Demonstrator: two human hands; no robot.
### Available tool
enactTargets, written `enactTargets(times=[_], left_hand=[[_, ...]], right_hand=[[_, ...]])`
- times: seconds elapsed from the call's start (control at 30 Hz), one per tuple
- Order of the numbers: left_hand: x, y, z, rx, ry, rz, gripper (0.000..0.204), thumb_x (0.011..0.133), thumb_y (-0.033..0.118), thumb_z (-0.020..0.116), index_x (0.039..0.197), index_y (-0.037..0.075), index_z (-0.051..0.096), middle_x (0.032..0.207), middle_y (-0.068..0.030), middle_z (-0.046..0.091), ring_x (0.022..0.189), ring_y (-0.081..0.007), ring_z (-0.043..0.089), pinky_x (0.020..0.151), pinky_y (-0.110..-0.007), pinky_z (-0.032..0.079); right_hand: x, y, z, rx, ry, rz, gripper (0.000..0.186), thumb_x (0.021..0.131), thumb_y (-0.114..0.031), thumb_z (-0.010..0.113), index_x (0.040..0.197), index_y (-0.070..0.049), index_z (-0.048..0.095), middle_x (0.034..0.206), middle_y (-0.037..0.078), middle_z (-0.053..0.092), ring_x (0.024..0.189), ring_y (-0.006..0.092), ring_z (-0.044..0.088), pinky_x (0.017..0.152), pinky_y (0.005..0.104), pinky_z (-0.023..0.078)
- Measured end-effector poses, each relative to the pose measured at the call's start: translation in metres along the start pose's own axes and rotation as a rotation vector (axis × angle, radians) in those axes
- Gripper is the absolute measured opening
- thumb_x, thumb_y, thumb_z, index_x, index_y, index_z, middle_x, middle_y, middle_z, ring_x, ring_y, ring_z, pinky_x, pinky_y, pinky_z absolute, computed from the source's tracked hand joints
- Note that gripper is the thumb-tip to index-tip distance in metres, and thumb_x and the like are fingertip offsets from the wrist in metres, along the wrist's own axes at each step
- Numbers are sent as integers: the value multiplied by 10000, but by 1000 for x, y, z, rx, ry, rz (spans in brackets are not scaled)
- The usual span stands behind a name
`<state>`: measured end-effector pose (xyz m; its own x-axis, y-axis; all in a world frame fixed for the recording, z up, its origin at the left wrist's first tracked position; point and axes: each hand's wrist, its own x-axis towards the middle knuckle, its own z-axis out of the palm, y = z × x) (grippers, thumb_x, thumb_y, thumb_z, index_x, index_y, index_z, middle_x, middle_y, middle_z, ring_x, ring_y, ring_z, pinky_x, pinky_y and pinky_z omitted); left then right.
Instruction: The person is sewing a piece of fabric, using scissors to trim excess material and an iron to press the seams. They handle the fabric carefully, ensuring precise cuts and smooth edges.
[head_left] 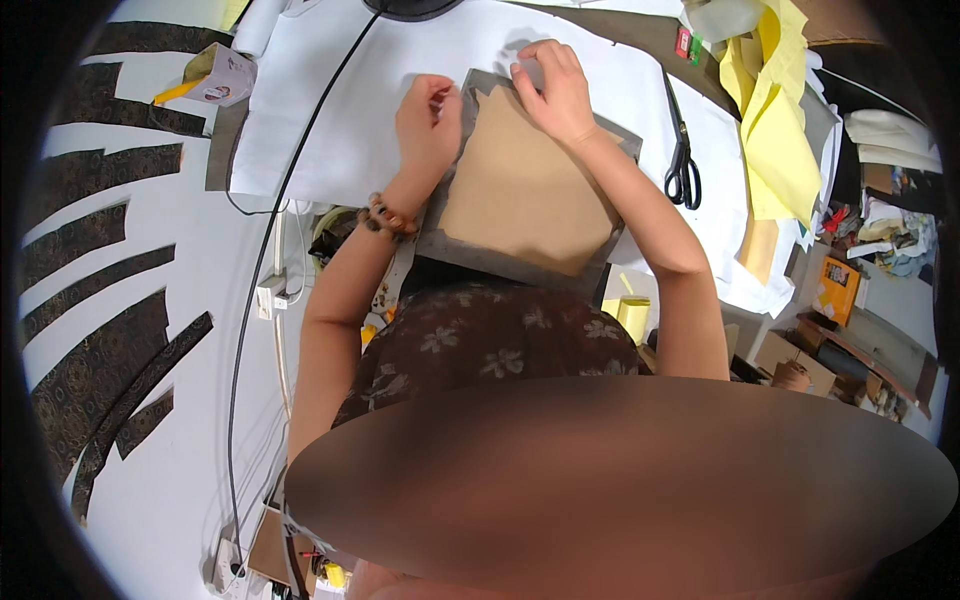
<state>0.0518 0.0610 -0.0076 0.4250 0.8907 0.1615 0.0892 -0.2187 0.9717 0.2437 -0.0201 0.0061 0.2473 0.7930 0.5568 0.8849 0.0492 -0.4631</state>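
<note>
A tan sheet (pixel 530 185) with uneven edges, paper or cloth I cannot tell, lies on a dark grey board (pixel 500 262) in front of me. Beside the sheet's far left corner is my left hand (pixel 430 122), its fingers curled inward and slightly blurred; whatever they may hold is hidden. A beaded bracelet (pixel 387 217) circles that wrist. My right hand (pixel 558 92) reaches over the board's far edge, thumb and fingers apart, with nothing visible in it. Black-handled scissors (pixel 683 172) lie to the right of my right forearm.
White paper (pixel 330 130) covers the table under the board. Yellow sheets (pixel 775 150) are heaped at the right. A black cable (pixel 300 150) crosses the left side, near a small carton (pixel 220 78). Dark patterned strips (pixel 100 335) lie far left.
</note>
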Motion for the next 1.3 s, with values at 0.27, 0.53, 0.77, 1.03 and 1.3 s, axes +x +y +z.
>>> enactTargets(times=[0.27,0.53,0.77,1.03,1.3], left_hand=[[-26,7,-50,-189,-329,-446,264,1005,109,563,1198,-32,676,1011,-48,717,912,-99,637,842,-246,509],[-16,49,-66,-657,-524,-533,315,1001,187,555,1175,-34,697,1057,-75,703,1004,-132,619,909,-268,473],[15,185,24,-846,-573,95,379,1087,208,399,1220,-24,668,1298,-112,645,1223,-182,571,1087,-322,400],[-15,192,88,-942,-788,94,428,1124,279,354,1093,-10,668,1268,-104,669,1046,-137,604,981,-280,465],[-35,207,102,-780,-871,-12,471,1124,338,366,1128,-10,683,871,-19,633,803,-76,578,770,-234,472]], right_hand=[[-6,-7,6,-269,-227,188,505,1014,-426,536,767,-11,684,778,190,703,843,393,650,825,498,493],[24,-51,-57,-59,-260,366,605,1031,-474,504,733,29,659,651,227,628,668,415,642,698,486,524],[34,-37,-106,460,246,322,542,1106,-407,422,1046,72,667,882,87,690,863,139,580,842,334,497],[-22,-72,-108,558,592,284,326,1107,-291,454,1090,8,582,952,85,658,893,161,603,814,318,492],[-60,-119,-184,926,497,477,430,1092,-304,496,783,-28,611,671,9,541,666,80,468,637,250,376]])
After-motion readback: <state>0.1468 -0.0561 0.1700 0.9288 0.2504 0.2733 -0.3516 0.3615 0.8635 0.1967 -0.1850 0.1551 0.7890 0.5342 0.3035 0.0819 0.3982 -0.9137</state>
